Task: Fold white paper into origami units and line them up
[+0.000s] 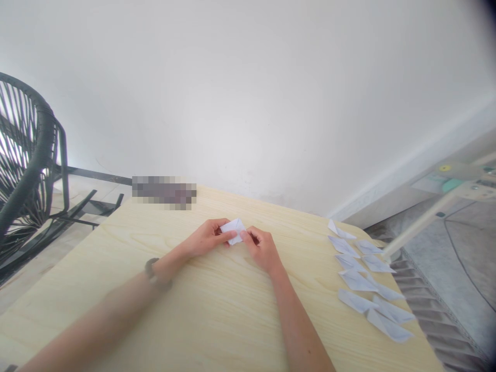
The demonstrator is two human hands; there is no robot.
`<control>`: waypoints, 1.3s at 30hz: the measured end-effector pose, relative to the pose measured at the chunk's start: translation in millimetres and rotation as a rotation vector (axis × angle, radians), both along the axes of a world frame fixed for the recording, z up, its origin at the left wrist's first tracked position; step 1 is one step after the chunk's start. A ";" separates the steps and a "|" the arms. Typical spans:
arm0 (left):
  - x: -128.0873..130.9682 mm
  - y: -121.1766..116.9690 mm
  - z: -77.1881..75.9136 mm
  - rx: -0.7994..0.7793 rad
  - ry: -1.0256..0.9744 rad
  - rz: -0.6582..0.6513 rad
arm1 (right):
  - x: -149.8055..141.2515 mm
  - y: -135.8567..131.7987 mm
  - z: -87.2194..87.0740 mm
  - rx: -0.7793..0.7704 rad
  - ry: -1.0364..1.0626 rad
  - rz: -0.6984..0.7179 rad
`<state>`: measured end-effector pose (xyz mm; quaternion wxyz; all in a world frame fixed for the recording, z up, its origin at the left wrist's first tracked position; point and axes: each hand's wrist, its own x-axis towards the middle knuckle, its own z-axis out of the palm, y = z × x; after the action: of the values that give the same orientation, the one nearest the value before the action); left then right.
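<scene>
A small folded white paper (234, 227) is held just above the wooden table, with a crease running up to its top corner. My left hand (207, 236) pinches its left side, the thumb lying across the front. On the right edge, my right hand (260, 245) grips the same paper between thumb and curled fingers. The fingers behind the paper are partly hidden. A dark bracelet (152, 270) circles my left wrist.
Several folded paper boats (354, 280) lie in two rough columns at the right of the table (217, 320). A black woven chair (42, 150) stands at left. A blurred-out dark object (164, 192) sits at the back edge. A pale metal frame (422, 219) rises beyond the right edge.
</scene>
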<state>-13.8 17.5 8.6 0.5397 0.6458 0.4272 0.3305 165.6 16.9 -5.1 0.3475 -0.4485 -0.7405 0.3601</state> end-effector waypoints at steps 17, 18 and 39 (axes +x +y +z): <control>-1.4 1.4 -4.2 -0.051 -0.055 0.017 | -0.1 -0.1 1.6 -0.029 0.004 0.037; -0.6 1.6 -4.3 -0.047 -0.068 0.039 | -0.4 0.2 1.2 -0.024 0.012 0.025; -3.4 4.6 -4.7 -0.169 -0.199 0.107 | -2.1 1.0 1.7 0.091 0.014 -0.165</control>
<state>-17.2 22.1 3.8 0.6136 0.5384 0.4317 0.3838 163.5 17.9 -3.5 0.4011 -0.4890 -0.7143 0.2996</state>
